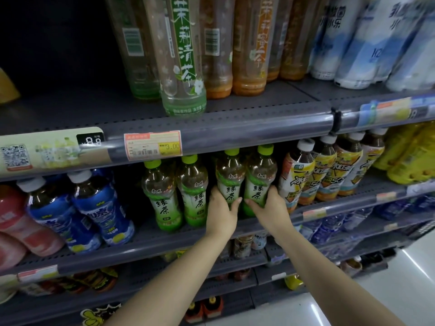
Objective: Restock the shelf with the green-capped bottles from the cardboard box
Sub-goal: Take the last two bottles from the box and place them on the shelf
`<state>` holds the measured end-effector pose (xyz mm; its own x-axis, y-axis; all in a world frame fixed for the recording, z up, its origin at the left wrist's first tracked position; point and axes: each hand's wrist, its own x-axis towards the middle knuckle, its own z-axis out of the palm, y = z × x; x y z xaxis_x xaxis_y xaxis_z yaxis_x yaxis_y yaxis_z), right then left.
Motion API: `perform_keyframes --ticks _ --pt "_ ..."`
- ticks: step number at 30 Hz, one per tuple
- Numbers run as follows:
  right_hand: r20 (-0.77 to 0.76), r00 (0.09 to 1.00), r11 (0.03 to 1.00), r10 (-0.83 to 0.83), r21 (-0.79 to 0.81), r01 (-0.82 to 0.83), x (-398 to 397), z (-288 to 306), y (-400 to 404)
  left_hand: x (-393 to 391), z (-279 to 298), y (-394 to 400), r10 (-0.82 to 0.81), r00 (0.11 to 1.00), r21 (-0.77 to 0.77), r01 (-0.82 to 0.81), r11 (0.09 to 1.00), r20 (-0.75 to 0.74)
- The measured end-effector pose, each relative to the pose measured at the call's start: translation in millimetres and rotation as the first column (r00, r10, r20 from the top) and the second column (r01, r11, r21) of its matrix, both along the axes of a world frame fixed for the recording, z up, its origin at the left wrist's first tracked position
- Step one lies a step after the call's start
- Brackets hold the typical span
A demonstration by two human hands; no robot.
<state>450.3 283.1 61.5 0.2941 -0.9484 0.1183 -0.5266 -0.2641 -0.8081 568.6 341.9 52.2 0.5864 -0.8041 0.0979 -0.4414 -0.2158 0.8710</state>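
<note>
Both forearms reach in; my left hand (221,208) and right hand (270,205) each wrap fingers (235,202) round a green-capped clear plastic tea bottle (229,182) at the grey shelf (150,241) front edge; full, heavyish, slick, so I grip the labelled waist.

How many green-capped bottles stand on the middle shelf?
4: two free at left, one in the left hand, one in the right hand. More may hide behind.
</note>
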Motion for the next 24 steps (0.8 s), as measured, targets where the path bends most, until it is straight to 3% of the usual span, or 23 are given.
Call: perform_keyframes --ticks 6,11,15,19,22,24 --pt "-0.112 0.987 0.993 0.119 0.01 -0.118 -12.3 1.0 -9.9 -7.2 -10.3 10.8 0.027 0.989 0.008 -0.029 1.0 0.147" --pt "-0.074 0.992 0.995 0.102 -0.002 -0.102 -9.9 -2.3 -5.4 -10.4 -12.9 10.5 0.054 0.995 -0.02 -0.052 0.998 0.079" --pt "0.086 0.996 0.997 0.031 -0.066 -0.025 -13.9 -16.6 14.0 -15.2 -4.6 34.0 0.009 0.997 -0.037 -0.006 0.999 0.077" --pt "0.225 0.971 0.996 -0.076 0.054 0.065 -12.8 -31.5 65.0 -8.2 -6.3 87.8 0.012 0.997 -0.117 -0.003 0.993 0.081" --pt "0.286 0.951 0.993 -0.116 0.025 0.113 -2.3 -31.8 95.9 18.7 -10.0 116.2 0.144 0.985 -0.168 -0.128 0.977 0.09" --pt "0.323 0.945 0.999 -0.049 -0.002 0.053 11.6 -29.2 107.9 38.9 -11.4 125.1 0.245 0.969 -0.193 -0.233 0.953 0.041"
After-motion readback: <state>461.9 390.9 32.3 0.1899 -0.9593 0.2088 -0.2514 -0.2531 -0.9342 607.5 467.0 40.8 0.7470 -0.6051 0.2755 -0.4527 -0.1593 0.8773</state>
